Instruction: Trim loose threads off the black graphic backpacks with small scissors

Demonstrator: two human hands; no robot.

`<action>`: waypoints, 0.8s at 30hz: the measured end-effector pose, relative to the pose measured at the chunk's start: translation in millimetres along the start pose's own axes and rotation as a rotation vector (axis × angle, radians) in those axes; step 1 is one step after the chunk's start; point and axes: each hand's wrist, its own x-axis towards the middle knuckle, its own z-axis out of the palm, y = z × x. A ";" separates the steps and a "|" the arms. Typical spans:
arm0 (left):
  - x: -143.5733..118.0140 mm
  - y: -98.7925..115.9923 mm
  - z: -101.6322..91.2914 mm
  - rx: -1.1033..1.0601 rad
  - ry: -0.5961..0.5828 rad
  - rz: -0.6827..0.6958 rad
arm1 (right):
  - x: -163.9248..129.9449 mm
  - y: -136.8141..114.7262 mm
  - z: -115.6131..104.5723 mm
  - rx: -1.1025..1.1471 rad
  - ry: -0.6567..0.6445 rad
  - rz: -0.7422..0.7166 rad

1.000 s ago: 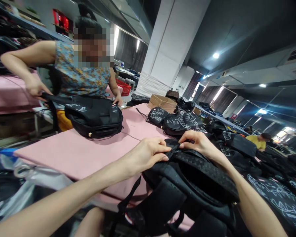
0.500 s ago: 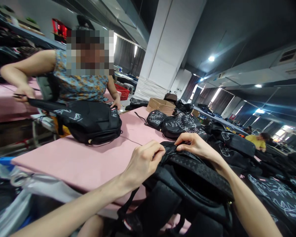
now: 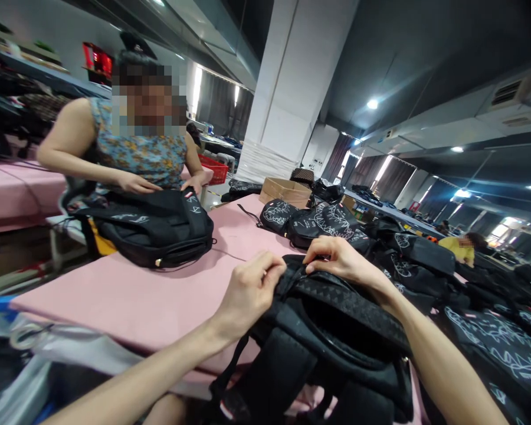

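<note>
A black backpack (image 3: 283, 360) lies in front of me, its shoulder straps toward me and its main opening gaping. The raised flap (image 3: 349, 304) of that opening has a woven-look texture. At the bag's far left end, my left hand (image 3: 252, 292) is closed in a pinch on the edge by the zipper. My right hand (image 3: 343, 260) pinches the same edge a little farther right, thumb against fingers. Whatever small part lies between the fingertips is hidden.
A pink-covered table (image 3: 137, 301) extends ahead. Across it a co-worker (image 3: 137, 147) handles another black backpack (image 3: 159, 230). More black bags with white drawings (image 3: 331, 221) lie at the right, by a cardboard box (image 3: 285, 192). Behind stands a white pillar (image 3: 287, 88).
The co-worker's hand on the left has let go of the stretched strap and come in over the bag. My hands keep their pinch on the backpack, nearly unmoved; the view has shifted slightly.
</note>
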 end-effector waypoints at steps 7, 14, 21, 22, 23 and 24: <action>7.6 -24.1 -30.0 0.018 0.003 -0.071 | -2.7 -0.9 0.6 0.045 0.003 0.070; -3.3 7.9 -15.0 -0.045 -0.281 0.007 | -2.8 0.4 -0.2 0.063 -0.012 0.033; -5.0 12.2 -18.1 0.100 -0.239 0.105 | -5.1 -0.1 -0.5 0.077 0.010 0.058; -6.9 10.1 -18.2 0.115 -0.244 0.133 | -5.1 0.9 -0.5 0.084 0.011 0.054; -8.6 8.0 -18.3 0.131 -0.251 0.166 | -4.9 2.0 -0.4 0.089 0.010 0.050; -9.6 6.4 -18.5 0.150 -0.259 0.198 | -4.6 3.2 -0.2 0.093 0.009 0.048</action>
